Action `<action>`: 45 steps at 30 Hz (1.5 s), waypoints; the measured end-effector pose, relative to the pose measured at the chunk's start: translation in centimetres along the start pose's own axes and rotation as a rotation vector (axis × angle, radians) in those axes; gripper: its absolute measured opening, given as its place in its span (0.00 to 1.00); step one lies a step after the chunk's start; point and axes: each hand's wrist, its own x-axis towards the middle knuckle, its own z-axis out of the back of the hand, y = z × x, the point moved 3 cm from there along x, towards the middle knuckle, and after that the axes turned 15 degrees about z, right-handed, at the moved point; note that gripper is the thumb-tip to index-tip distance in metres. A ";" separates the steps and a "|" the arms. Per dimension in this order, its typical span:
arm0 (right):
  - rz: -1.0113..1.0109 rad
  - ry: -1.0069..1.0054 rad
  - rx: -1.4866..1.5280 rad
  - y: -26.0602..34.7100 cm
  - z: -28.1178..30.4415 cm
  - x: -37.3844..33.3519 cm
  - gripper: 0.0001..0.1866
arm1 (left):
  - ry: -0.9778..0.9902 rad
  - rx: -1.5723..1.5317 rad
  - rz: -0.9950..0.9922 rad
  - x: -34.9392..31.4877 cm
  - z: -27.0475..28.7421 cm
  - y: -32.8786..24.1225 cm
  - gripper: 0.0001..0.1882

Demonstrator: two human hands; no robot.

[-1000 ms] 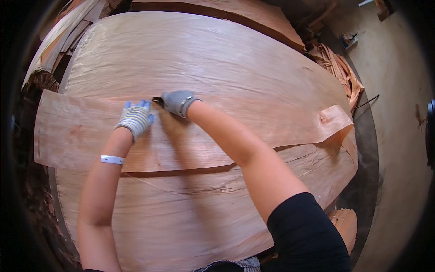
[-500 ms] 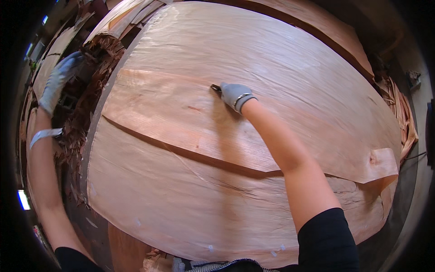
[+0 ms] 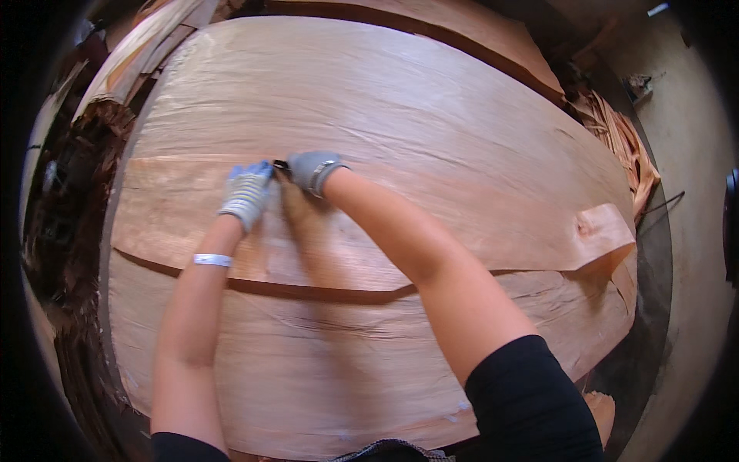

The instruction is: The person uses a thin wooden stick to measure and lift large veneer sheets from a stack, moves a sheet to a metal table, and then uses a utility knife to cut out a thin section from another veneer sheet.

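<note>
My right hand [image 3: 314, 171], in a grey glove, grips a small dark tool [image 3: 281, 165] whose kind I cannot make out. The tool's tip shows just left of the fist, close over the wood. My left hand [image 3: 248, 196], in a striped glove with bluish fingertips, lies with fingers stretched forward, near the tool. Beneath both hands is a loose strip of thin wood veneer [image 3: 169, 208], its near edge slightly raised with a dark shadow under it. It rests on a broad, wrinkled veneer sheet [image 3: 400, 92], and its right end [image 3: 604, 231] curls up.
Torn dark wood scraps [image 3: 81, 208] fill the left side beside the stack. Crumpled veneer strips [image 3: 616, 146] hang at the right edge. Another veneer stack [image 3: 462, 23] stands behind, and grey floor [image 3: 685, 254] runs along the right.
My left hand has come from the scraps at the left onto the veneer, beside my right hand. My right hand still holds the dark tool. The view has shifted rightward.
</note>
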 end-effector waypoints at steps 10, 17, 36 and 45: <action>-0.222 0.194 -0.088 -19.6 3.3 -27.5 0.17 | 0.007 0.221 0.146 0.9 -1.0 0.3 0.16; -0.133 0.103 -0.091 -22.8 3.0 -31.5 0.14 | -0.050 0.074 -0.336 -2.9 -0.4 -29.7 0.24; -0.850 0.028 -0.231 -40.2 -1.4 -75.4 0.14 | -0.037 0.261 -0.317 -4.2 -2.0 -39.3 0.19; -0.468 -0.481 -0.041 -21.2 -2.6 -64.7 0.07 | -0.191 -0.179 -0.203 -3.7 -2.8 -36.5 0.20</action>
